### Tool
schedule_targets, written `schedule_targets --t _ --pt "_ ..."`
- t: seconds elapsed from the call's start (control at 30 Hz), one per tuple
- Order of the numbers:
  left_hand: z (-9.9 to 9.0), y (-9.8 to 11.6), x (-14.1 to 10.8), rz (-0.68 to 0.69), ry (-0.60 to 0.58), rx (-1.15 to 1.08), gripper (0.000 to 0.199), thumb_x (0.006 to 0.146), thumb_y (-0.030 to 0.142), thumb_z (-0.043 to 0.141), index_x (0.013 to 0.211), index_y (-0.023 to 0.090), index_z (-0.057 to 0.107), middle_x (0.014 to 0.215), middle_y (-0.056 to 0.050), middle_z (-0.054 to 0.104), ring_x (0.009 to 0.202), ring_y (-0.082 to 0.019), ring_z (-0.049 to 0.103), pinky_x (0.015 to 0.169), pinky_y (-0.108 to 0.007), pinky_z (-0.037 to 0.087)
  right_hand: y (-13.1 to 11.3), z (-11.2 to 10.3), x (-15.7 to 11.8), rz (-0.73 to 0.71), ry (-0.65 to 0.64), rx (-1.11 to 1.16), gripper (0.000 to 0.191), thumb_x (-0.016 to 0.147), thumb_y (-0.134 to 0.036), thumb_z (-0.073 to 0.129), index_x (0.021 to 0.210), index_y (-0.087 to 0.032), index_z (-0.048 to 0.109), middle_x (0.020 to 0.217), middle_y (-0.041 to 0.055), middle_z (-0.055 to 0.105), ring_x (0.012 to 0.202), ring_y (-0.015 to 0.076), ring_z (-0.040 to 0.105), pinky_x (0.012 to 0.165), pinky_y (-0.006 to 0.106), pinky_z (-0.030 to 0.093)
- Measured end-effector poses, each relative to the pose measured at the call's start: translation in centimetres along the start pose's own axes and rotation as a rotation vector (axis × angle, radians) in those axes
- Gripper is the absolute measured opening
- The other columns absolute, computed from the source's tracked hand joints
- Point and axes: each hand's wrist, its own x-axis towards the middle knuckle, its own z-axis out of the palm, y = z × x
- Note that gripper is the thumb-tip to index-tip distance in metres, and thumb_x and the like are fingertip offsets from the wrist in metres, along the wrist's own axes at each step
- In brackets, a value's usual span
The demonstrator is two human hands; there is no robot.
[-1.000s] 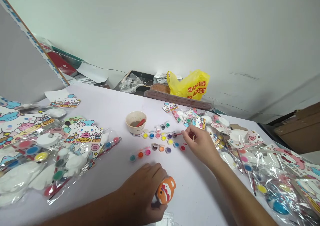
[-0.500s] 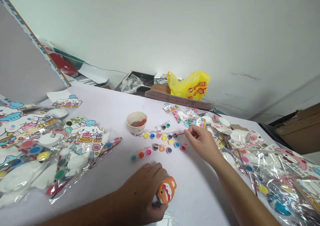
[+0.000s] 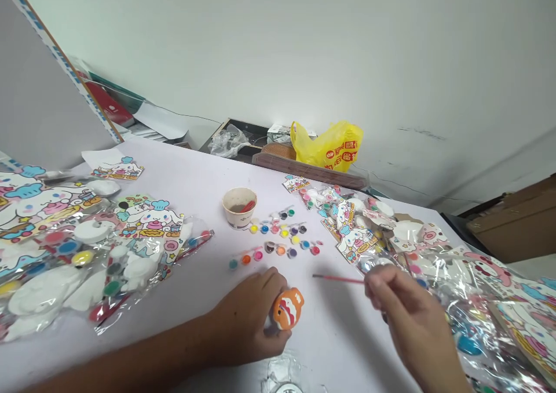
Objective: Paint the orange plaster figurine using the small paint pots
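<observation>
From my distant seat I take the paper cup (image 3: 237, 219) as my landmark; it stands on the white table (image 3: 195, 196), with greyish liquid and some red sticks (image 3: 248, 206) in it. Nearer the camera than the cup and a little to its right, I see the left hand (image 3: 245, 320) clasped around a small figurine (image 3: 288, 310); its thumb and fingers close on the sides, and the upper face is turned outward.

Well to the right of the cup and nearer the camera, the right hand (image 3: 410, 317) pinches a thin red brush (image 3: 341, 279); the dark tip points left towards the figurine, apart from it and from the paint pots (image 3: 281, 250); I cannot tell whether the tip carries paint. The small pots lie just right of the cup and in front of it, in many colours.

As for progress, I judge the visible face largely coloured; orange covers most of it, with red, white and a dark dot; I cannot tell whether the white is paint or bare surface, and the gripped sides and underside are hidden, so what is left there I cannot say.

Left of the cup lie clear packets (image 3: 84, 230) with white pieces; more packets (image 3: 447, 265) lie to its right, and a yellow bag (image 3: 328, 149) sits beyond it.
</observation>
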Motion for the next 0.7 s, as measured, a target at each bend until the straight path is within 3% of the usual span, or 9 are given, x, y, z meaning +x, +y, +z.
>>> schedule_targets --t 0.1,0.2,0.37,0.7 --pt "0.1 0.0 0.0 0.011 0.015 0.018 0.031 0.069 0.016 0.057 0.09 0.022 0.035 0.089 0.0 0.047 0.077 -0.018 0.046 0.068 -0.03 0.036 1.6 1.4 -3.5 0.002 -0.05 0.091 0.038 0.089 -0.048 0.059 0.063 -0.021 0.057 0.058 -0.0015 0.049 0.053 0.0138 0.046 0.05 0.023 0.04" --pt "0.1 0.2 0.0 0.022 0.053 0.048 0.031 0.069 0.014 0.055 0.09 0.023 0.034 0.088 0.0 0.047 0.077 -0.018 0.046 0.068 -0.03 0.036 2.7 3.2 -5.2 0.063 -0.008 0.157 0.038 0.09 -0.048 0.058 0.063 -0.021 0.055 0.06 -0.001 0.049 0.055 0.0144 0.046 0.052 0.024 0.04" --pt "0.3 0.2 0.1 -0.04 0.079 0.058 0.032 0.07 0.014 0.056 0.092 0.023 0.035 0.088 0.0 0.047 0.077 -0.019 0.046 0.068 -0.031 0.036 3.2 4.7 -5.8 0.014 0.002 0.183 0.037 0.09 -0.046 0.058 0.064 -0.021 0.053 0.062 -0.0012 0.049 0.058 0.0153 0.047 0.055 0.026 0.039" --pt "0.4 0.1 0.0 -0.034 0.075 0.076 0.029 0.071 0.014 0.056 0.089 0.023 0.034 0.086 0.0 0.047 0.077 -0.019 0.047 0.069 -0.032 0.036 3.3 5.5 -6.0 -0.001 -0.01 0.171 0.034 0.092 -0.041 0.058 0.065 -0.021 0.052 0.062 -0.0011 0.048 0.058 0.0149 0.045 0.053 0.025 0.036"
